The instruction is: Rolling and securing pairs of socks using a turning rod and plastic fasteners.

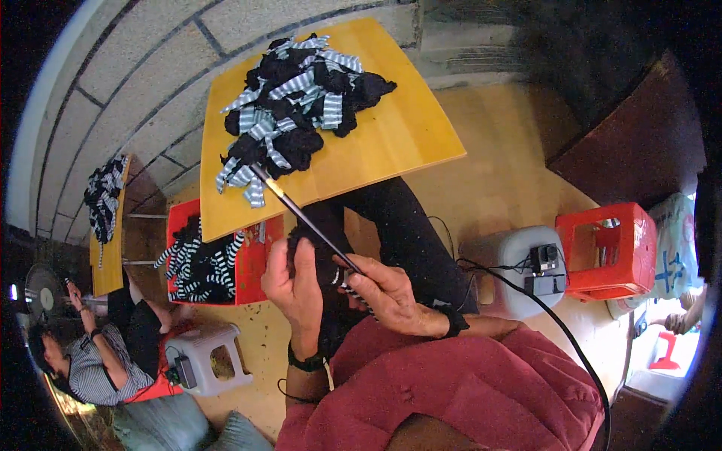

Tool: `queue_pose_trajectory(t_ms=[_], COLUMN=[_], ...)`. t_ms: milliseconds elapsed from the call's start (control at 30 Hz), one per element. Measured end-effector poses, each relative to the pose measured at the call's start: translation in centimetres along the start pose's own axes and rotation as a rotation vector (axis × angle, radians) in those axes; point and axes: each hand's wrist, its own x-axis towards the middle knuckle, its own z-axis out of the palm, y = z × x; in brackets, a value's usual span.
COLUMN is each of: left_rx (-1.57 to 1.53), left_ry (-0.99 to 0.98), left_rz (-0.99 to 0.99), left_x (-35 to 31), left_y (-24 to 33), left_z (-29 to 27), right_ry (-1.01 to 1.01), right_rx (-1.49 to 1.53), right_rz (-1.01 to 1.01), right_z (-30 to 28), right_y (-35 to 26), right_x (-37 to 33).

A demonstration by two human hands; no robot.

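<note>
A long thin dark rod [304, 218] with a yellow band slants from the cloth pile on the table down to my right hand [387, 295]. My right hand is closed at the rod's lower end, its thumb and fingers pinching a small black-and-white striped fabric piece [342, 279]. Beside it, my left hand [295, 282] points upward, with black fabric [310, 237] between its thumb and fingers. Dark trousers behind partly hide the fabric's outline. On the yellow table [406, 128] lies a heap of black and striped fabric pieces [301, 98].
A red bin [263, 259] of striped pieces stands below the table's left edge. At left, another person [105, 361] sits near a second table with fabric. To the right are a grey stool [519, 278] with a small device and cables, and a red stool [609, 252].
</note>
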Motion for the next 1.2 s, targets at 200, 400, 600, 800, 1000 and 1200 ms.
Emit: queue_pose_trajectory(t_ms=[200,400,600,800,1000,1200], left_rx=[0.038,-0.425,-0.553,-0.531,-0.341,-0.445], left_ry=[0.102,0.181,0.099,0.181,0.109,-0.274], left_rz=[0.020,-0.264,-0.437,-0.304,-0.265,-0.346], left_x=[0.3,1.4,3.1,3.1,1.9,-1.1], left_y=[-1.6,-1.6,-3.1,-2.6,-2.2,-1.6], left_z=[-0.5,-1.6,-1.3,-1.1,-1.4,-1.8], right_ry=[0.012,-0.125,-0.027,-0.004,0.028,-0.111], right_rx=[-0.345,-0.203,0.060,-0.066,-0.142,-0.172], right_rz=[-0.560,-0.280,0.251,0.025,-0.124,-0.204], right_z=[-0.3,-1.0,-1.3,-2.4,-3.1,-2.1], right_y=[1.0,-0.4,-2.5,0.1,1.8,0.3], right_x=[0.9,0.4,-0.6,-0.5,0.1,2.4])
